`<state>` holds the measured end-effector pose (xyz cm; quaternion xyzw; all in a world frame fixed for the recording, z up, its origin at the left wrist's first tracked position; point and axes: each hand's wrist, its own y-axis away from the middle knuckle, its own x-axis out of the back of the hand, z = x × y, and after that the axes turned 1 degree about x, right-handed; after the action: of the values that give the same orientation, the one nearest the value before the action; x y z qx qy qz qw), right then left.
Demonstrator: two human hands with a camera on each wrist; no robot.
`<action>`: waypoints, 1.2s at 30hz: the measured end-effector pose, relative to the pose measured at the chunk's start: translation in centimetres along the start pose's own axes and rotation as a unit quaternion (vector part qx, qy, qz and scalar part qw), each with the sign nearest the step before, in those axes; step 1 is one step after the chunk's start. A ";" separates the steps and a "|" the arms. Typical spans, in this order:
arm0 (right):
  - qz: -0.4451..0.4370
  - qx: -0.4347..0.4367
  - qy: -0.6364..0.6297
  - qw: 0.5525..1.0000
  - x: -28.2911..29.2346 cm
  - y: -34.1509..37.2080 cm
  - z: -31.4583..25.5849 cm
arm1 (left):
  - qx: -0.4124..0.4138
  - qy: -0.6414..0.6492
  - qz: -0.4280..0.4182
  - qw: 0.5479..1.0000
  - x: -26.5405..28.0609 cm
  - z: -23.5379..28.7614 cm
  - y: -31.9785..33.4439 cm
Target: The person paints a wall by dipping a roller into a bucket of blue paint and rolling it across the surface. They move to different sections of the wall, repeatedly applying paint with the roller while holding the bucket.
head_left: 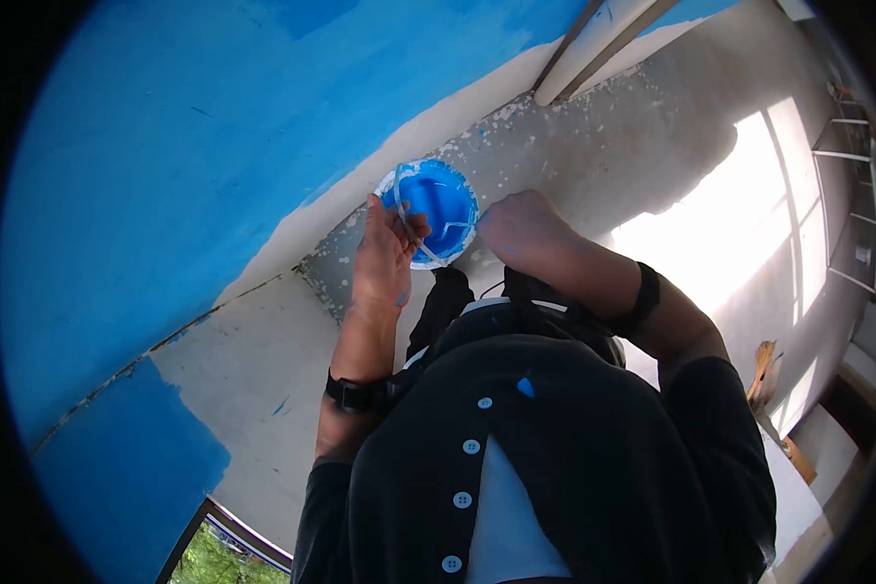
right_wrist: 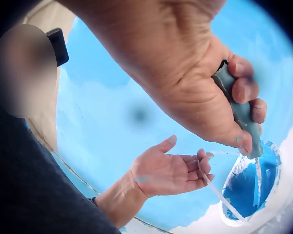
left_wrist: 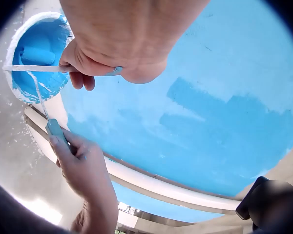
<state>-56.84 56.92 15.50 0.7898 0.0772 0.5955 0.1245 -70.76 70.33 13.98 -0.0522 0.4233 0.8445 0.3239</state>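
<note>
A bucket (head_left: pixel 448 167) of blue paint, its rim caked with white and blue, hangs or stands in front of the body. My left hand (head_left: pixel 387 248) has its fingers hooked under the bucket's pale strap handle (right_wrist: pixel 222 195), thumb held away from it. My right hand (right_wrist: pixel 185 73) grips the grey-green handle (right_wrist: pixel 241 114) of a paint roller. The roller's thin frame slants into the bucket, and its blue-coated sleeve (left_wrist: pixel 37 55) lies inside against the paint. Blue smears mark the left hand and wrist.
A wall (head_left: pixel 214 117) coated in blue rises on the left, with a white strip along its foot. A white pipe (head_left: pixel 594 49) runs down it to the paint-spattered grey floor (head_left: pixel 594 127). White metal frames (head_left: pixel 842 156) stand far right; a window (head_left: pixel 224 550) shows at lower left.
</note>
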 end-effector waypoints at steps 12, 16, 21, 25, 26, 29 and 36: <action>0.027 -0.116 -0.108 0.987 -2.1 6.6 -0.5 | 0.021 0.057 0.010 0.998 1.0 1.7 -0.6; 0.115 -0.142 -0.130 0.974 -2.1 8.4 -0.8 | 0.020 0.080 0.006 0.997 0.5 2.8 -0.1; 0.211 -0.213 -0.260 0.918 -2.3 10.3 0.0 | 0.004 0.102 -0.030 0.994 0.8 3.7 0.1; 0.348 -0.243 -0.433 0.795 -3.3 8.5 1.6 | -0.009 0.109 -0.077 0.991 1.0 4.0 0.3; 0.395 -0.247 -0.509 0.723 -3.7 7.2 2.4 | -0.011 0.105 -0.078 0.991 0.6 4.0 0.5; 0.331 -0.256 -0.724 0.548 -4.0 2.5 6.2 | -0.011 0.108 -0.008 0.994 -0.4 4.1 1.0; 0.199 -0.164 -0.940 0.225 -3.8 -4.3 3.5 | -0.004 0.086 -0.022 0.996 1.3 3.7 0.6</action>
<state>-54.43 59.60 9.81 0.7319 -0.3548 -0.5709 0.1119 -71.43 73.54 16.28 -0.1353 0.4446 0.8315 0.3045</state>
